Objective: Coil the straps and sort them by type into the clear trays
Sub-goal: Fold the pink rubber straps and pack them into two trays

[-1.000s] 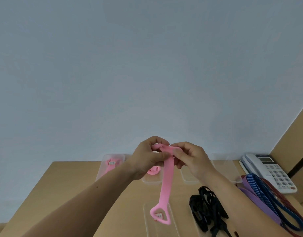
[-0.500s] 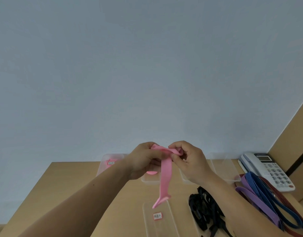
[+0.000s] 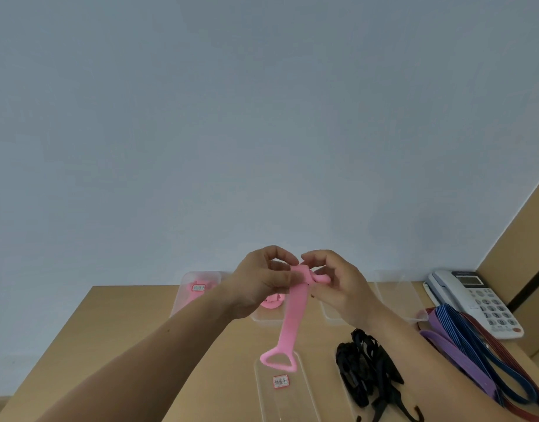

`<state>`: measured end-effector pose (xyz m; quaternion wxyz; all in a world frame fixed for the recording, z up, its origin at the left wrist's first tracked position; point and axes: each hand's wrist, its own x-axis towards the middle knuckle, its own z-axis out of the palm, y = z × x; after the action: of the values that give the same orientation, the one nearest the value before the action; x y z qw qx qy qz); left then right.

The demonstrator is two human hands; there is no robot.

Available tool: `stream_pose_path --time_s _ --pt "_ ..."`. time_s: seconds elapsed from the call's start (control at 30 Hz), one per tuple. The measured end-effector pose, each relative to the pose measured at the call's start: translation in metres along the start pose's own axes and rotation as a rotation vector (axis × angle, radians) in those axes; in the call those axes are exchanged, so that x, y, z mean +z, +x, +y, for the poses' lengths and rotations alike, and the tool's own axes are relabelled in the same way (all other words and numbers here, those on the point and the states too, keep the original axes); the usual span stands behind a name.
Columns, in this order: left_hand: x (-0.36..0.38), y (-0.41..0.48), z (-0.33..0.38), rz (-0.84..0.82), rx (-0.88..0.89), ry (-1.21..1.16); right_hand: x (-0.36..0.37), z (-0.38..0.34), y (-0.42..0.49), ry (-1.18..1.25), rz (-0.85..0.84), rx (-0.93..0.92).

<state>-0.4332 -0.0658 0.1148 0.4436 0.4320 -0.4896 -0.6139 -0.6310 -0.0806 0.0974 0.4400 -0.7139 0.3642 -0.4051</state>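
Grips the top of the pink strap (image 3: 294,318) with the left hand (image 3: 262,284), fingers curled round it, and pinches the small rolled start with the right hand (image 3: 338,289), thumb and fingers clamped on the roll. Holds both hands close together, well above the counter (image 3: 125,330), likely so that the free length hangs straight and feeds into the coil without twisting. Leaves the loop (image 3: 278,362) at the strap's lower end dangling over the far end of the near tray (image 3: 292,406); cannot tell whether it touches. Looks like early coiling: only a turn or so made, most of the length yet to wind.

Counts three pink straps: one in hand, one in the far-left tray (image 3: 183,287), one coiled in the next tray (image 3: 272,316). Finds four trays along the far edge, the rightmost (image 3: 397,287) seemingly bare, plus the near one, so five for certain. Suspects another under the black straps (image 3: 365,370) by the near edge, too hidden to tell. Cannot count that tangled pile. Shows three long bands (image 3: 454,351) along the right edge, purple, blue and dark red, probably waiting their turn. Shows one phone (image 3: 481,300) at the far right corner.
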Motion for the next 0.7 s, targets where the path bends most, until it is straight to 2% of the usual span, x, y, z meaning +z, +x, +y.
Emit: stream_pose_path --time_s 0.1,0.2,0.3,0.37,0.5,0.7 --pt "0.000 0.001 -0.001 0.038 0.067 0.105 0.001 -0.002 0.002 0.124 0.017 0.064" --pt "-0.002 0.001 -0.003 0.055 0.067 0.129 0.004 -0.002 0.004 0.066 0.079 0.070" --pt "0.002 -0.002 -0.003 0.077 0.015 0.032 0.003 -0.003 0.004 0.059 0.132 0.046" --pt "0.005 -0.004 -0.001 0.015 -0.018 -0.032 0.003 -0.005 0.004 0.079 0.165 0.030" --pt "0.006 -0.006 0.004 -0.039 -0.075 0.047 0.002 -0.006 0.002 0.051 0.190 0.000" --pt "0.004 -0.008 0.007 -0.092 -0.168 -0.134 0.006 -0.004 0.001 -0.111 0.172 -0.075"
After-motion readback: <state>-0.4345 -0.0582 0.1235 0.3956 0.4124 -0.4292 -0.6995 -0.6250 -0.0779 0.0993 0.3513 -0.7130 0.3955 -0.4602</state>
